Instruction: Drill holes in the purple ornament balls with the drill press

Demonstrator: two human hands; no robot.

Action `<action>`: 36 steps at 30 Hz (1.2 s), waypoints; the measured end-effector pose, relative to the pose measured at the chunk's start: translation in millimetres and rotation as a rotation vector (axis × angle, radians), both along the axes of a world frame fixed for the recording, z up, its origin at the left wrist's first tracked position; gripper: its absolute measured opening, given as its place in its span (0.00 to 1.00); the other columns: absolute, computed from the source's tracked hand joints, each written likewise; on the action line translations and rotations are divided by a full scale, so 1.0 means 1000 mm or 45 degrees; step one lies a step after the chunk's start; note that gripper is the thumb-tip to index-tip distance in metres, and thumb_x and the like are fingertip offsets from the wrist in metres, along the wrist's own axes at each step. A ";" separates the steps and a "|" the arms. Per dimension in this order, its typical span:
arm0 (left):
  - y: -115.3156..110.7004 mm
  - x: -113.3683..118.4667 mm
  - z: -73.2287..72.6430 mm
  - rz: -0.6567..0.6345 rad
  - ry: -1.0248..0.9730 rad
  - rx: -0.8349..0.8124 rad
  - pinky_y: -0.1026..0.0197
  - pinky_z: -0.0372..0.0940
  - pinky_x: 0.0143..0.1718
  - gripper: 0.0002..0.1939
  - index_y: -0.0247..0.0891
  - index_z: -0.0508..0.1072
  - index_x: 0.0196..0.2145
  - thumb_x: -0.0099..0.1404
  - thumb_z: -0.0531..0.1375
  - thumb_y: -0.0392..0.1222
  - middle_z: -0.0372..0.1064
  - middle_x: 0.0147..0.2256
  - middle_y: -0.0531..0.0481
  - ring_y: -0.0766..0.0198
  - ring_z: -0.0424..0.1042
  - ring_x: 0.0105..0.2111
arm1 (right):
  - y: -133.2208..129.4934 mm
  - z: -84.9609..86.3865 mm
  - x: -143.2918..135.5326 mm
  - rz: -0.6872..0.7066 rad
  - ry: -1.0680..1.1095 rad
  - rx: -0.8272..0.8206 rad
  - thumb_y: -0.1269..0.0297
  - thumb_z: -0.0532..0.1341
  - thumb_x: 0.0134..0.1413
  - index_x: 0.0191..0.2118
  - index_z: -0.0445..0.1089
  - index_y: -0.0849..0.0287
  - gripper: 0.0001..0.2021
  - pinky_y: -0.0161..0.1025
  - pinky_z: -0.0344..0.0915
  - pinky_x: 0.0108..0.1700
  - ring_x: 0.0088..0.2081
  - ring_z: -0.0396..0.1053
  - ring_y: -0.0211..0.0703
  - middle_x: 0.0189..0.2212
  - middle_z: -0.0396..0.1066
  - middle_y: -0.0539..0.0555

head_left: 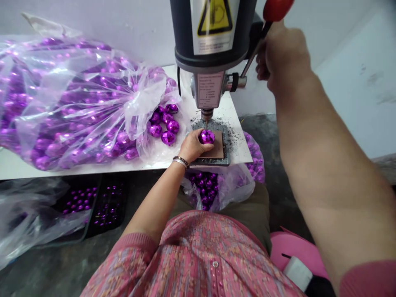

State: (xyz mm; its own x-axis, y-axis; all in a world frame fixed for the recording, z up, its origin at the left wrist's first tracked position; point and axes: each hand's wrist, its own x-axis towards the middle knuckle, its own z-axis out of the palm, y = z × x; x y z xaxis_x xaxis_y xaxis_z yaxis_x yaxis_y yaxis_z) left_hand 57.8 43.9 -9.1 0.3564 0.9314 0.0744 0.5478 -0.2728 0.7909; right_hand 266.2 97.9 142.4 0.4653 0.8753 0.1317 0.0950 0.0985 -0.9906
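Observation:
My left hand (pixel 192 146) holds a shiny purple faceted ball (pixel 207 136) between thumb and fingers on a brown block (pixel 218 148). Directly above the ball is the thin bit of a drill press (pixel 213 41); whether the tip touches the ball is too small to tell. My right hand (pixel 283 55), raised at the upper right, is wrapped round the press's lever (pixel 256 49), just under its red knob (pixel 277 8). Several loose purple balls (pixel 168 137) lie left of the press, at the mouth of a plastic bag.
A big clear bag (pixel 77 103) of purple balls covers the left of the white table (pixel 243 150). Dark shavings surround the press base (pixel 227 159). Below the table edge hang an open bag (pixel 233 185) and, further left, dark crates (pixel 108 206) with balls. A pink stool (pixel 297 251) stands lower right.

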 end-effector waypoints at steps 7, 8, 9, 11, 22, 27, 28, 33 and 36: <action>0.000 -0.001 -0.004 0.050 0.104 0.067 0.56 0.66 0.41 0.19 0.37 0.76 0.41 0.51 0.69 0.44 0.75 0.38 0.47 0.56 0.72 0.38 | -0.029 0.004 0.026 -0.139 -0.041 0.210 0.26 0.42 0.54 0.30 0.61 0.59 0.36 0.35 0.44 0.20 0.15 0.47 0.28 0.17 0.49 0.46; -0.001 -0.001 -0.005 0.045 0.113 0.074 0.56 0.66 0.42 0.19 0.37 0.76 0.41 0.51 0.68 0.45 0.75 0.39 0.47 0.55 0.73 0.38 | -0.035 0.007 0.026 -0.115 -0.055 0.276 0.26 0.44 0.53 0.30 0.61 0.59 0.35 0.35 0.45 0.20 0.16 0.48 0.28 0.18 0.50 0.47; -0.001 -0.001 -0.006 0.044 0.116 0.084 0.55 0.67 0.43 0.20 0.37 0.76 0.42 0.51 0.68 0.45 0.76 0.40 0.46 0.54 0.73 0.40 | -0.039 0.011 0.025 -0.099 -0.075 0.342 0.26 0.46 0.53 0.30 0.62 0.59 0.35 0.35 0.45 0.19 0.16 0.48 0.29 0.19 0.51 0.47; -0.002 -0.001 -0.006 0.047 0.118 0.096 0.54 0.67 0.46 0.22 0.36 0.75 0.44 0.52 0.68 0.46 0.76 0.42 0.44 0.52 0.73 0.43 | -0.046 0.017 0.020 -0.081 -0.143 0.425 0.26 0.48 0.51 0.30 0.63 0.60 0.35 0.35 0.46 0.19 0.16 0.50 0.29 0.19 0.52 0.48; -0.003 -0.001 -0.007 0.073 0.090 0.072 0.54 0.67 0.47 0.23 0.38 0.76 0.45 0.51 0.69 0.45 0.76 0.42 0.45 0.52 0.74 0.44 | -0.047 0.032 -0.007 -0.003 -0.482 0.442 0.22 0.48 0.41 0.26 0.52 0.62 0.38 0.30 0.56 0.29 0.25 0.55 0.25 0.20 0.50 0.48; -0.004 0.000 -0.006 0.054 0.120 0.051 0.54 0.67 0.45 0.22 0.38 0.75 0.45 0.52 0.69 0.45 0.76 0.42 0.46 0.52 0.73 0.43 | -0.050 0.040 -0.016 -0.043 -0.571 0.403 0.22 0.44 0.44 0.24 0.49 0.63 0.39 0.30 0.50 0.29 0.25 0.50 0.24 0.20 0.50 0.50; -0.004 0.000 -0.006 0.059 0.122 0.056 0.54 0.67 0.46 0.22 0.38 0.75 0.45 0.52 0.69 0.45 0.76 0.43 0.45 0.52 0.73 0.43 | -0.051 0.042 -0.018 -0.057 -0.607 0.373 0.22 0.44 0.44 0.24 0.50 0.63 0.39 0.31 0.49 0.29 0.26 0.49 0.24 0.21 0.51 0.51; -0.007 0.000 -0.005 0.088 0.130 0.077 0.53 0.67 0.49 0.21 0.40 0.75 0.44 0.52 0.69 0.43 0.76 0.44 0.45 0.52 0.73 0.46 | -0.054 0.050 -0.027 -0.148 -0.667 0.163 0.27 0.43 0.54 0.24 0.56 0.64 0.37 0.30 0.44 0.29 0.27 0.45 0.26 0.23 0.53 0.53; -0.007 0.000 -0.005 0.092 0.131 0.065 0.53 0.67 0.50 0.23 0.40 0.75 0.46 0.52 0.70 0.44 0.75 0.46 0.45 0.51 0.73 0.47 | -0.057 0.053 -0.031 -0.122 -0.623 0.162 0.46 0.51 0.63 0.25 0.57 0.64 0.25 0.30 0.44 0.31 0.29 0.47 0.25 0.24 0.54 0.52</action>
